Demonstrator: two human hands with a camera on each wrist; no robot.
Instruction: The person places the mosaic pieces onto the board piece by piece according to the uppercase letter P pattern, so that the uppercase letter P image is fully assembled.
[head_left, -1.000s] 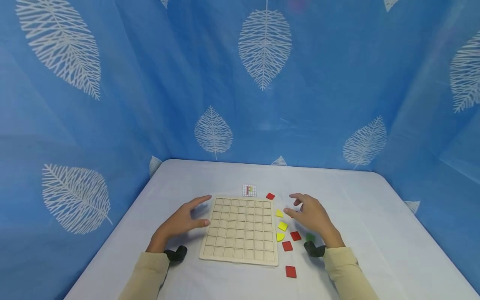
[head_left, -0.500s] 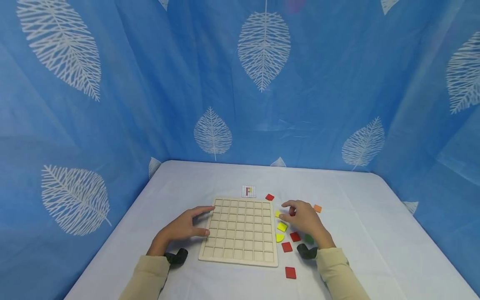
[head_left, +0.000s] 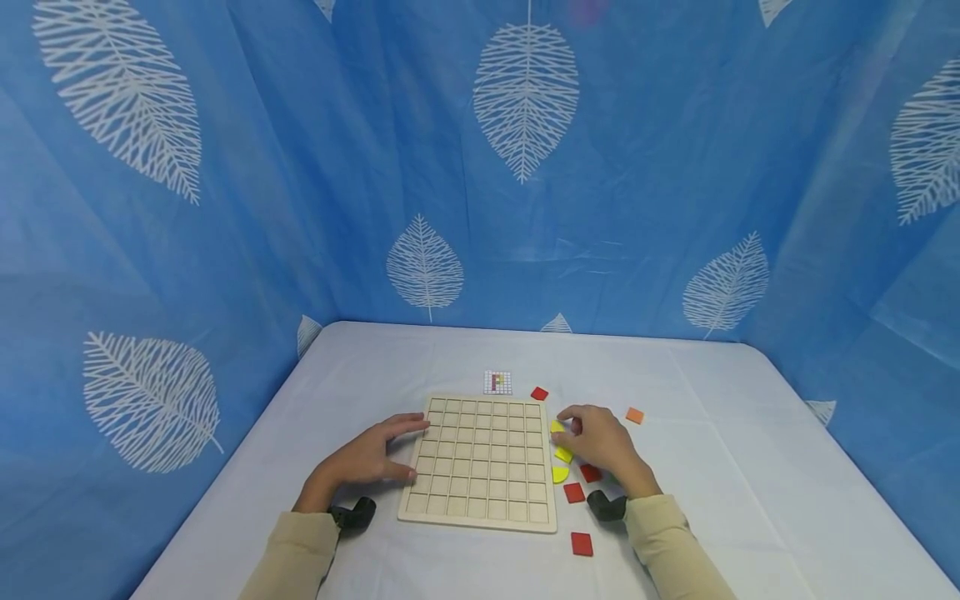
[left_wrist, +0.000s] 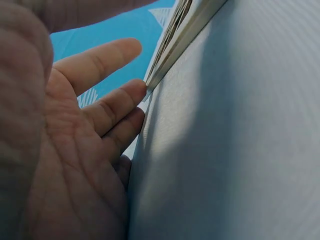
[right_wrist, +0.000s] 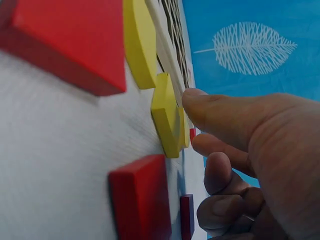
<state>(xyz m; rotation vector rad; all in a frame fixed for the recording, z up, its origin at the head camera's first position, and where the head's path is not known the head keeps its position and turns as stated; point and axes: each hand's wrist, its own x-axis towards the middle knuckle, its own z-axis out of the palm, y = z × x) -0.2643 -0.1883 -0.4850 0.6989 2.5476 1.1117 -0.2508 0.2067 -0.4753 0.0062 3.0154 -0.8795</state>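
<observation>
A pale wooden grid board (head_left: 477,462) lies on the white table in the head view. My left hand (head_left: 367,454) is at its left edge, index finger and thumb spread over the rim; in the left wrist view the fingers (left_wrist: 112,110) are loosely extended and hold nothing. My right hand (head_left: 603,437) hovers at the board's right edge, thumb and index finger parted about a small yellow tile (head_left: 557,426). Below that are a yellow square tile (head_left: 563,455) and a rounded yellow tile (head_left: 560,474). In the right wrist view the thumb (right_wrist: 215,110) is close to the yellow tiles.
Red tiles lie right of the board: one (head_left: 573,492) near its edge, one (head_left: 591,473) by the right wrist, one (head_left: 582,544) nearer me, one (head_left: 540,393) beyond. An orange tile (head_left: 635,415) lies farther right. A small printed grid card (head_left: 498,382) lies behind the board.
My right hand has moved left and down towards the yellow tiles, uncovering the orange tile. My left hand has shifted slightly right and down along the board's edge.
</observation>
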